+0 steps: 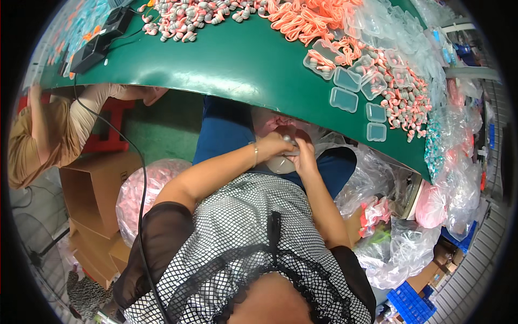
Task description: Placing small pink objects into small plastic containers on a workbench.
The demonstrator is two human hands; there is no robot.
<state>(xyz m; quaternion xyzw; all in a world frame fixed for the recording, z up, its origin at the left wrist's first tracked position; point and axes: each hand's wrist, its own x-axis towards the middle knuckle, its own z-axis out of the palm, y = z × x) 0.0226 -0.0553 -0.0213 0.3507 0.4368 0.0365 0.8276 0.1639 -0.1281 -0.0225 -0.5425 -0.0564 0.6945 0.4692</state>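
Both of my hands meet above my lap, just under the near edge of the green table. My left hand is closed, its fingertips pinched around something small and pale. Against it, my right hand is closed too, with bent fingers at the same spot. Small light-grey rounded bits show between the fingers, but their kind is too small to tell. A pale, translucent rounded thing sits just below the hands. Behind them, a bag with pink contents is partly hidden by the table.
The green table carries pink-and-grey earplugs, orange cords and clear plastic cases. A black power strip trails a cable past my left side. Cardboard boxes and plastic bags flank me. Another person sits at left.
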